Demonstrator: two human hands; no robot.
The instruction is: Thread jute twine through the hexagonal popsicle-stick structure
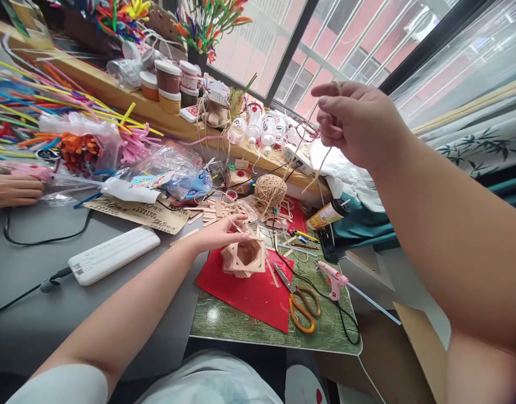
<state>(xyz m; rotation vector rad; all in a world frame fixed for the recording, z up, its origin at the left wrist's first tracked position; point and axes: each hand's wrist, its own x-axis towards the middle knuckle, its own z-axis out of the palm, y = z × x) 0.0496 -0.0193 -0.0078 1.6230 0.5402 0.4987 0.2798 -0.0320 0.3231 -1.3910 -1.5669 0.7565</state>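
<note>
A hollow box of stacked craft sticks (243, 259) stands on a red sheet (258, 297). My left hand (222, 231) is at its back left rim, fingers bent, with a strand of twine between fingers and thumb; the thumb lies along the top sticks. Raised high at the right in front of the window, my right hand (352, 120) is closed on twine, and strands hang down from it. Behind the box sits a ball of twine (270, 191). Scissors (302, 303) with orange handles lie to the right of the box, partly on the red sheet.
A pink glue gun (334, 279) with its cord lies near the right table edge. A drink cup (328, 214) and phone (327, 244) are behind it. At left are a white power bank (114, 255), sandpaper (142, 212), pipe cleaners (13, 106) and another person's hand (16, 189).
</note>
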